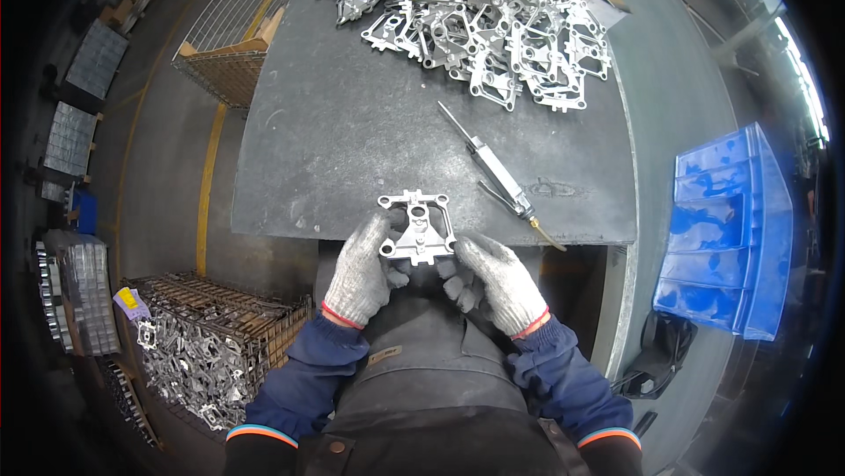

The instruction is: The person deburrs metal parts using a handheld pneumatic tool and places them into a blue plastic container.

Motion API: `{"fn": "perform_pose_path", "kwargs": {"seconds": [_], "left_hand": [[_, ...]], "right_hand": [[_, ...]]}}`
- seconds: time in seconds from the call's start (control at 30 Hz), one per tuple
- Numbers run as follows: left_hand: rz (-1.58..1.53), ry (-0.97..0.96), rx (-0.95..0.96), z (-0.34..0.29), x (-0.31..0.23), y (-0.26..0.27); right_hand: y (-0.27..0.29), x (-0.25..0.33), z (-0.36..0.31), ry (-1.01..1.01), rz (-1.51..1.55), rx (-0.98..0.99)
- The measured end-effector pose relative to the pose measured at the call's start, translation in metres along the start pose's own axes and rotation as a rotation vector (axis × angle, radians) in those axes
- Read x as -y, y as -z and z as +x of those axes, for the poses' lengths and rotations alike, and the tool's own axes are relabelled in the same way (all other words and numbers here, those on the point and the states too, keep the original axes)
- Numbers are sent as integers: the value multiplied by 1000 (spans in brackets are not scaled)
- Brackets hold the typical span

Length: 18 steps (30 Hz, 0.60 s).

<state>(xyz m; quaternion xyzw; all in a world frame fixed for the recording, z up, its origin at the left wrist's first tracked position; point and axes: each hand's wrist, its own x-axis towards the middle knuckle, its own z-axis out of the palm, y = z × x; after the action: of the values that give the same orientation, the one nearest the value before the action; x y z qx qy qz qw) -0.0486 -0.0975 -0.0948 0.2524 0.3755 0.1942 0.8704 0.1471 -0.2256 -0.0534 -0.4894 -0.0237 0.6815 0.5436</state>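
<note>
A silvery cast metal bracket [420, 238] with round holes at its corners is held up at the near edge of the dark table. My left hand [363, 267], in a grey knitted glove with a red cuff, grips its left side. On the bracket's right side, my gloved right hand [495, 277] pinches the lower corner. Both thumbs press near the frame's edges; the other fingers are partly hidden below it. Right of the bracket, an air-driven hand tool [500, 170] with a long thin tip and a yellowish hose end lies slantwise on the table, touched by neither hand.
A large heap of similar brackets [493, 23] covers the table's far side. A wire basket full of metal parts [198, 370] stands low at left, another wire basket [224, 62] beyond it. A blue plastic bin [726, 230] is at right. The table's edge [290, 236] runs before me.
</note>
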Motion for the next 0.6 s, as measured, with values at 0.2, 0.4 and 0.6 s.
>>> {"fn": "perform_pose_path", "kwargs": {"seconds": [0.2,0.4,0.6], "left_hand": [[340,-111,-196,-8,0,-31],[571,-71,-3,-4,-9,-45],[1169,-416,233,24,-32,-66]], "right_hand": [[8,2,-5,57,-103,-10],[16,23,-30,153,-336,-37],[54,85,-120,809,-320,-846]]}}
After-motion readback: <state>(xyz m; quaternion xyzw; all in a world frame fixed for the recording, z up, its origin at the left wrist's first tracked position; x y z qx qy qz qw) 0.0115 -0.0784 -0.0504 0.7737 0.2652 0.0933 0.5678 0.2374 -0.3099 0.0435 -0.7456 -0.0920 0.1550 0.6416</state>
